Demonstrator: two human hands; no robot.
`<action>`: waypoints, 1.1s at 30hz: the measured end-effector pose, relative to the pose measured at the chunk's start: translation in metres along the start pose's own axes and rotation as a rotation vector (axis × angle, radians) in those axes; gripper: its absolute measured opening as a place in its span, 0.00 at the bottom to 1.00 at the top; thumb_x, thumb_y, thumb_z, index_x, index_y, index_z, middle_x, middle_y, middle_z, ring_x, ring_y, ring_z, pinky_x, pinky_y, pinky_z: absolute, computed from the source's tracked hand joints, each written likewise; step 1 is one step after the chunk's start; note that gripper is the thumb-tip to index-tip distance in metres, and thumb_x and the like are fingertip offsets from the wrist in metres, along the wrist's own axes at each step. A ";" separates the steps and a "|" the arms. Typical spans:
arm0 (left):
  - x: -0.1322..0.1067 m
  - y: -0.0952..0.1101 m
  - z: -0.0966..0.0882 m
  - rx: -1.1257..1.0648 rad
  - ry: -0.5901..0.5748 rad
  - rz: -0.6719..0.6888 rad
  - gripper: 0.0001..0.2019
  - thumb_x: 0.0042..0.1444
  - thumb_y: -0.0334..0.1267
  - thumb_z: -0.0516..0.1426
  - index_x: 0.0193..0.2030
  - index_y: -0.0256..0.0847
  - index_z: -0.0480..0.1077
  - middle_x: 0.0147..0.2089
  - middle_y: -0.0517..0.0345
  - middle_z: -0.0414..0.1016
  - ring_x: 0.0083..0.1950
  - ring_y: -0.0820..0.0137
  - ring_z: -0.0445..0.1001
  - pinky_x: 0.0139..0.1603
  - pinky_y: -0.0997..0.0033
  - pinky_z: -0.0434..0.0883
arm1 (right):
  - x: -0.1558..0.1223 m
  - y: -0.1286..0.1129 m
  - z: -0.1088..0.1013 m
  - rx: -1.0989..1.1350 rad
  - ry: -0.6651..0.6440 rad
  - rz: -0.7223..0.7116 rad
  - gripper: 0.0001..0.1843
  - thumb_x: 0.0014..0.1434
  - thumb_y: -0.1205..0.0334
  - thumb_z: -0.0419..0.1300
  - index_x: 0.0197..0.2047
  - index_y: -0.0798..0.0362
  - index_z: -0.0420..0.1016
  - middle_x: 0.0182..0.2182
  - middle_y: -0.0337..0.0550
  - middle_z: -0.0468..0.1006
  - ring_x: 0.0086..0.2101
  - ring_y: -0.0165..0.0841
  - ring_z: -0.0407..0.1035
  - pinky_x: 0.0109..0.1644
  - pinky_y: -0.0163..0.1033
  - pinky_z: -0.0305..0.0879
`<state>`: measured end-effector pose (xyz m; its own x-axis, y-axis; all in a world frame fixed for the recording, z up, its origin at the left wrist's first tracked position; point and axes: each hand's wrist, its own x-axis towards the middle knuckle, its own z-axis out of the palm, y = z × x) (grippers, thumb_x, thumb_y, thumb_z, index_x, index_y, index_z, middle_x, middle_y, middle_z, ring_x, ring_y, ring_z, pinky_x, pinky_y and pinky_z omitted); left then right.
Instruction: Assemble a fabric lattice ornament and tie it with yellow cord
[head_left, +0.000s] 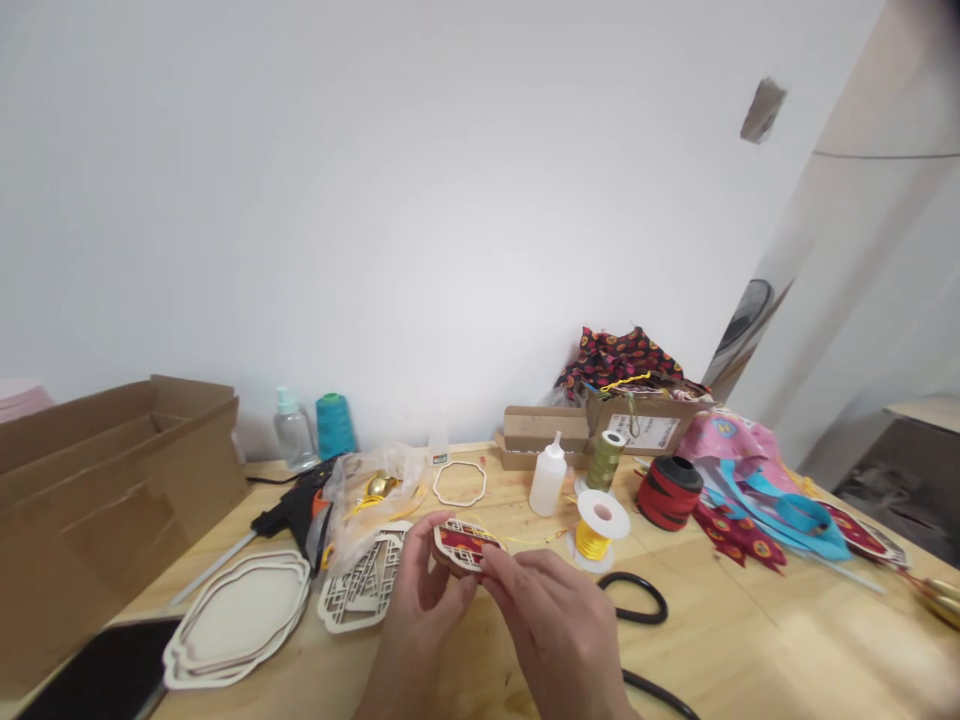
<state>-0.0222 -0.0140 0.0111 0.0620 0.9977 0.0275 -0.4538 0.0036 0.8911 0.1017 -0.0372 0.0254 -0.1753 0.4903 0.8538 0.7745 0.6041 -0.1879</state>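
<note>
My left hand [418,615] is closed around the edge of a small wooden lattice ornament [465,545] backed with red patterned fabric. The fingers of my right hand [559,615] pinch the ornament's right edge, partly covering it. A thin yellow cord runs from near the ornament toward a white spool of yellow cord [592,545]. Left of my hands lie pale wooden lattice pieces [356,590] and a stack of scalloped wooden plates [244,615]. Black loop handles [634,598] lie beside my right hand.
A cardboard box [112,520], phone [105,670] and black glue gun [289,520] are at left. A white squeeze bottle [549,478], green thread spool [606,460], red ribbon roll [669,493] and blue ribbon [795,525] stand or lie at right. A wall rises behind.
</note>
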 end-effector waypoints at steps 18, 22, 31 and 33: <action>-0.001 0.001 0.007 0.022 0.172 0.021 0.28 0.34 0.37 0.65 0.44 0.44 0.60 0.39 0.57 0.73 0.41 0.64 0.74 0.39 0.70 0.70 | 0.010 -0.001 -0.008 -0.100 0.001 -0.116 0.13 0.59 0.70 0.49 0.43 0.57 0.72 0.32 0.40 0.80 0.33 0.33 0.74 0.32 0.35 0.70; -0.005 0.002 0.014 -0.051 0.150 0.063 0.29 0.34 0.36 0.66 0.45 0.45 0.60 0.41 0.57 0.72 0.40 0.65 0.74 0.38 0.71 0.71 | 0.013 -0.002 -0.010 -0.105 -0.002 -0.139 0.13 0.59 0.71 0.48 0.43 0.58 0.72 0.33 0.40 0.80 0.33 0.33 0.74 0.32 0.34 0.69; -0.003 0.008 0.011 0.043 0.169 -0.026 0.37 0.34 0.39 0.65 0.52 0.43 0.55 0.41 0.53 0.75 0.43 0.61 0.74 0.41 0.67 0.70 | 0.016 -0.006 -0.011 -0.106 0.001 -0.143 0.14 0.59 0.71 0.47 0.42 0.57 0.72 0.31 0.40 0.80 0.32 0.32 0.74 0.30 0.34 0.68; -0.003 0.009 0.010 0.061 0.165 -0.034 0.36 0.34 0.39 0.65 0.52 0.43 0.55 0.41 0.53 0.75 0.43 0.61 0.73 0.41 0.68 0.70 | 0.014 -0.005 -0.009 -0.098 0.011 -0.110 0.12 0.58 0.70 0.50 0.42 0.56 0.72 0.30 0.39 0.81 0.32 0.33 0.75 0.31 0.34 0.69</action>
<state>-0.0177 -0.0178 0.0231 -0.0725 0.9946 -0.0736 -0.3986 0.0388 0.9163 0.1013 -0.0394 0.0425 -0.2559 0.4173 0.8720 0.8066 0.5893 -0.0453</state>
